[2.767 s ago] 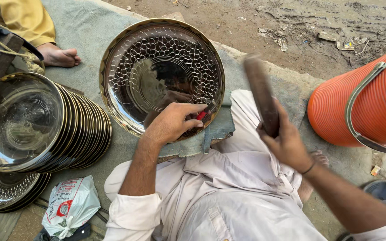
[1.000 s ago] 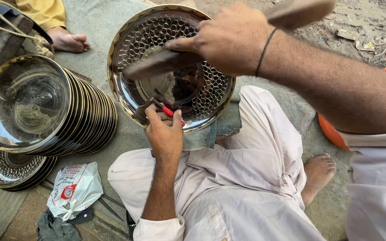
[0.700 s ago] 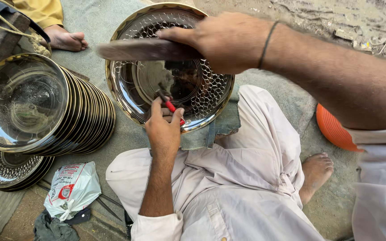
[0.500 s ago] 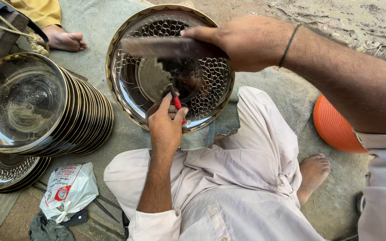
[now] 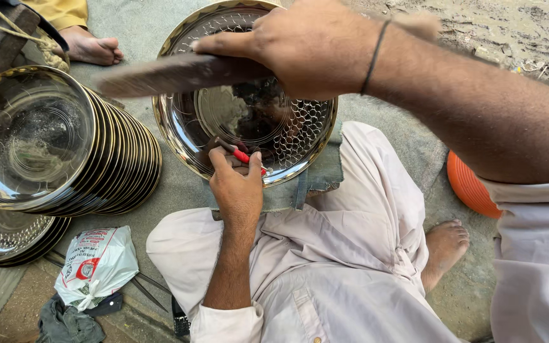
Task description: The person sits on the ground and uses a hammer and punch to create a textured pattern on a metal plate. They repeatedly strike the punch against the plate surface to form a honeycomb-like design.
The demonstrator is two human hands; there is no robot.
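Your left hand (image 5: pixel 239 190) is closed w/ a tight grip on a small red-handled punch (image 5: pixel 244 156), tip set on the near inner face of the round patterned metal tray (image 5: pixel 300 133), which lies on cloth on the ground just ahead of your crossed legs. Your right hand (image 5: pixel 312 47) is clenched round a dark wooden mallet (image 5: pixel 173 73), held above the tray. Stack of matching trays (image 5: pixel 115 165) sits to the left.

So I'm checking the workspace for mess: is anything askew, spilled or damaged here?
Nothing looks spilled or damaged. The stack of metal plates beside the patterned plate leans and fans sideways instead of standing straight. A crumpled white bag and dark rag lie loose on the ground below it.
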